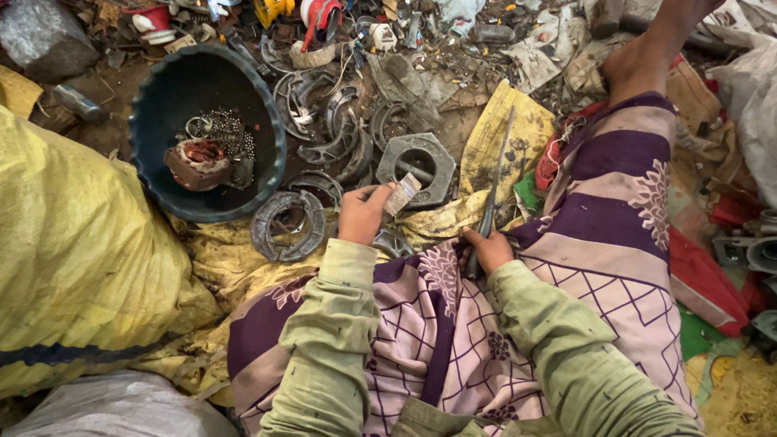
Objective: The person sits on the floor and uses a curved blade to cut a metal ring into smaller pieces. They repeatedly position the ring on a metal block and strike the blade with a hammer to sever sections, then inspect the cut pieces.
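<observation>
A big yellow sack (73, 243), woven and crumpled, bulges well to the left of the left hand (362, 214). The person's lap is wrapped in a purple and pink patterned cloth (599, 235) that runs from below both hands up to the right. Up and left of the left hand sits a round dark tub (267, 129) of plastic, holding a rusty motor part (198, 162) and small steel balls (231, 129). Past the left hand's fingers lies a heap of curved grey metal pieces (324, 121), dull and greasy, which crowd the ground there. Just left of that hand lies a flat grey ring (283, 231); just beyond it to the right, an eight-sided metal frame (441, 154) with a round hole. The right hand (488, 248) is closed around the handle of a long thin blade (495, 174), which points away from it over a yellow rag (526, 129). The left hand pinches a small pale flat piece (403, 194), rectangular, at its fingertips, above the frame's near edge.
</observation>
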